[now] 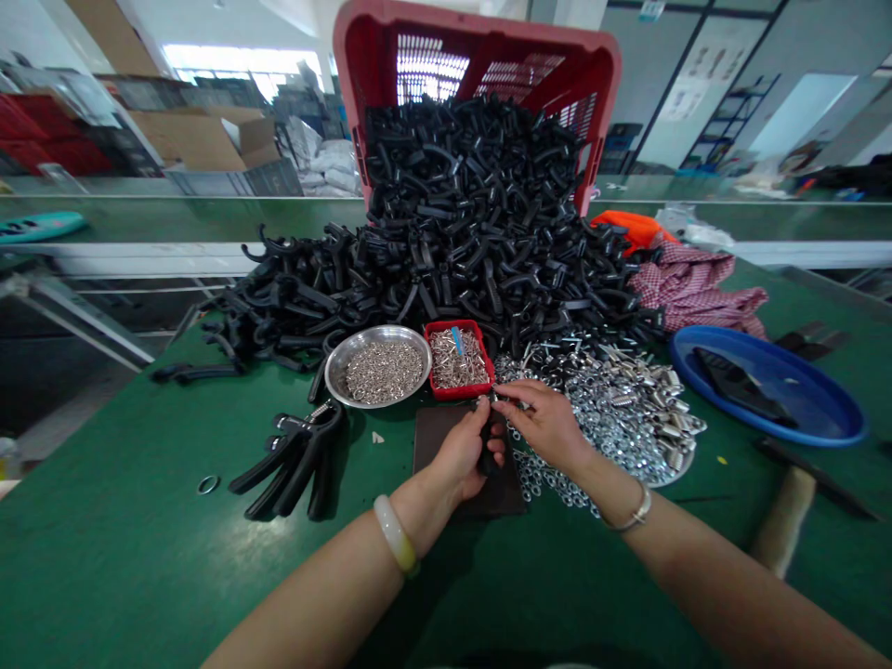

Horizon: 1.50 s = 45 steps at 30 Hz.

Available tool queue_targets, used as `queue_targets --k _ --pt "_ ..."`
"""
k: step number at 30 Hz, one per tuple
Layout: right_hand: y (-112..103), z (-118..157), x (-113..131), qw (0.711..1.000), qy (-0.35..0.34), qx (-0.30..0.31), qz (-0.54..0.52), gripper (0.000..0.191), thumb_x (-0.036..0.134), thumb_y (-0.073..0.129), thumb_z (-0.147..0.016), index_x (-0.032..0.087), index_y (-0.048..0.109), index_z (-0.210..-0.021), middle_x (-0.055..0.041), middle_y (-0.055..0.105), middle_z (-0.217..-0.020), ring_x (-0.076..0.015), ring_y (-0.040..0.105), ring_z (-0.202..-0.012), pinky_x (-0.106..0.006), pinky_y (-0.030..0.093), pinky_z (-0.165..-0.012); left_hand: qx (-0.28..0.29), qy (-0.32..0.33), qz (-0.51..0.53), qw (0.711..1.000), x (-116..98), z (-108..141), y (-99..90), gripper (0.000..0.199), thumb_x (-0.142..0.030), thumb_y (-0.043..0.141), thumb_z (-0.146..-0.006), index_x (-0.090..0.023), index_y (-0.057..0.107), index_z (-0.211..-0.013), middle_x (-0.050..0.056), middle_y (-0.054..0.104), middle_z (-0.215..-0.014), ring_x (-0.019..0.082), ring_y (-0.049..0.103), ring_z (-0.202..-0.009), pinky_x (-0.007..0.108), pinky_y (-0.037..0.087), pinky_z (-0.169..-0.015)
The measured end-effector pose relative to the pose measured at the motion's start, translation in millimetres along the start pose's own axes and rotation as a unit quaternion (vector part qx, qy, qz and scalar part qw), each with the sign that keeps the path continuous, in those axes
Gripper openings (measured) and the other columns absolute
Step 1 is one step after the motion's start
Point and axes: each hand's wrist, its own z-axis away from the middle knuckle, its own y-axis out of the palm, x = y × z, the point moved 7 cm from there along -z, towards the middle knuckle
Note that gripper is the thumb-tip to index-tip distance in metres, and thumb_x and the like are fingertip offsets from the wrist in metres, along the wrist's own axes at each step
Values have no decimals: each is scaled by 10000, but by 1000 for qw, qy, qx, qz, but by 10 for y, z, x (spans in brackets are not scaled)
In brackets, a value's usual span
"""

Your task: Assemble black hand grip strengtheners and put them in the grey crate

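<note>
Some fitting is seemingly proceeding, left hand (465, 448) gripping a black handle (490, 452), right hand (547, 424) apparently pinching something small (493, 394), needing careful alignment next.

Super bright windows (243, 60) back left, kinda blown out. Over on the right there's a grey wall (829, 42), a blue shelf (737, 119) and a long green bench (181, 219) running crosswise.

The bowl (335, 373) sits left of the tray (464, 392), before heaped handles (446, 265).
</note>
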Motion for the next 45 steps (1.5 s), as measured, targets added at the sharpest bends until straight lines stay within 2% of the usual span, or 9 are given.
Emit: queue_targets --k 9,16,19,24,27,33,38,42,45 --pt "-27 44 -82 1000 7 21 -21 227 298 522 -824 249 633 -1015 -40 625 -896 -160 594 -807 -330 501 -714 37 -43 64 996 -56 3 93 255 -366 476 -848 -116 514 -818 -19 473 -672 -14 356 -378 78 242 -301" --pt "-3 8 -226 995 57 50 -69 192 339 533 -803 210 642 -895 -57 612 -974 -170 588 -865 -277 509 -624 19 -67 57 996 1 -9 38 236 -355 487 -838 -122 523 -822 2 525 -692 -2 364 -376 88 222 -284" --pt "-66 -122 -283 997 65 45 10 178 280 507 -814 201 647 -889 -38 656 -884 -161 601 -804 -308 489 -695 27 -80 75 994 -22 34 -18 259 -379 477 -836 -123 509 -822 8 537 -698 -3 349 -372 91 225 -289" --pt "235 -210 -111 946 -50 231 220 189 257 558 -772 229 673 -919 -39 665 -925 -202 590 -883 -333 451 -778 21 -33 170 985 -257 143 -181 281 -372 376 -874 -126 466 -771 -14 482 -642 -17 310 -361 78 233 -314" --pt "438 -188 -95 919 -43 271 282 226 311 540 -789 258 658 -974 -39 655 -993 -209 582 -923 -315 447 -768 18 -26 176 984 -307 190 -258 287 -371 364 -872 -127 457 -753 -20 457 -626 -19 307 -359 79 231 -319" --pt "611 -271 -270 908 17 270 321 208 285 487 -814 238 688 -827 -68 676 -883 -218 613 -819 -294 445 -656 28 -35 199 979 -262 200 -272 287 -367 345 -874 -132 442 -740 -25 441 -602 -5 307 -353 92 248 -308" --pt "511 -337 -302 914 23 259 312 116 250 562 -758 212 672 -756 -72 667 -822 -215 611 -775 -282 443 -632 19 -47 193 980 -198 179 -256 277 -366 358 -870 -138 431 -730 -41 423 -571 -2 317 -338 92 246 -300" --pt "350 -241 -135 940 12 205 271 164 213 472 -836 185 634 -836 -70 653 -911 -171 590 -868 -271 440 -754 9 -58 176 983 -112 141 -240 272 -364 393 -864 -130 442 -735 -35 456 -589 -6 330 -332 93 239 -289" --pt "241 -122 50 982 -12 138 125 139 236 499 -838 204 602 -926 -28 655 -948 -140 594 -882 -265 445 -798 7 -54 170 984 -62 101 -195 265 -353 403 -867 -117 476 -771 -29 477 -600 -9 334 -330 92 237 -287"
